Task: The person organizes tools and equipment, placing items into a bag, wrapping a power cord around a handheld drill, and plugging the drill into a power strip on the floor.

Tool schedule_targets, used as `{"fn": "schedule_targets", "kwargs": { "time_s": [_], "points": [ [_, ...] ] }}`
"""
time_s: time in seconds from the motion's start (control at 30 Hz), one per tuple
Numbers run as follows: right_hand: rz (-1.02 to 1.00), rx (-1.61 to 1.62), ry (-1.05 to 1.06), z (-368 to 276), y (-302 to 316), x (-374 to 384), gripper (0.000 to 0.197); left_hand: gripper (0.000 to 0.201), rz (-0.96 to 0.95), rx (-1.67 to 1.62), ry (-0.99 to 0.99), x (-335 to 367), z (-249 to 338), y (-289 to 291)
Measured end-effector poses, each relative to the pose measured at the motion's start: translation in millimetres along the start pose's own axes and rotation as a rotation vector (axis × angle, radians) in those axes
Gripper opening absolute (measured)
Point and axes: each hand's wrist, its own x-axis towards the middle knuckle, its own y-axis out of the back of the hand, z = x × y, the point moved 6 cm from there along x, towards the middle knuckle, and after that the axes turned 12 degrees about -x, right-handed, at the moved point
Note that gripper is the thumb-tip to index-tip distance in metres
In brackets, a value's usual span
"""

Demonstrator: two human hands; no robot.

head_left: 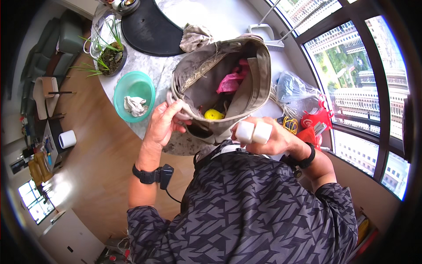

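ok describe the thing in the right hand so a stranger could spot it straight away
Start at the big khaki bag lying open on the pale round table. At its near rim, the right hand holds two small white cylinders side by side. They are the only plain white, stubby tubes by the bag; the things inside it are pink and yellow.

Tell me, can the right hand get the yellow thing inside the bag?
Probably not yet: the right hand already holds two white rolls. The bag gapes open, so the yellow thing lies uncovered.
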Motion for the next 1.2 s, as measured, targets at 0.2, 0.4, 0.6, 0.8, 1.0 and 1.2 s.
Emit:
{"fn": "schedule_targets", "kwargs": {
  "time_s": [0.2,0.4,0.6,0.8,1.0,1.2],
  "points": [
    [-0.13,-0.053,0.022,-4.3,-38.9,25.9,0.05,0.025,-0.02,-0.069,0.045,13.6,-23.8,3.0],
    [-0.031,-0.02,-0.065,11.8,-55.5,54.7,0.039,0.044,-0.244,0.205,0.057,-3.7,-27.5,-10.4],
    [0.105,0.352,0.016,7.1,-70.4,70.0,0.042,0.045,-0.239,-0.369,0.109,-32.5,-59.0,-3.7],
    [0.189,-0.258,0.352,-6.1,-70.7,81.0,0.046,0.044,-0.247,-0.707,0.164,-38.4,-80.0,-17.7],
    [0.297,-0.528,0.452,-1.6,-73.4,88.7,0.049,0.054,-0.349,-0.818,0.204,-44.1,-81.5,-21.3],
    [0.323,-0.615,0.119,-18.9,-65.1,80.4,0.066,0.05,-0.218,-0.793,0.155,-39.2,-84.4,-10.9]
  ]
}}
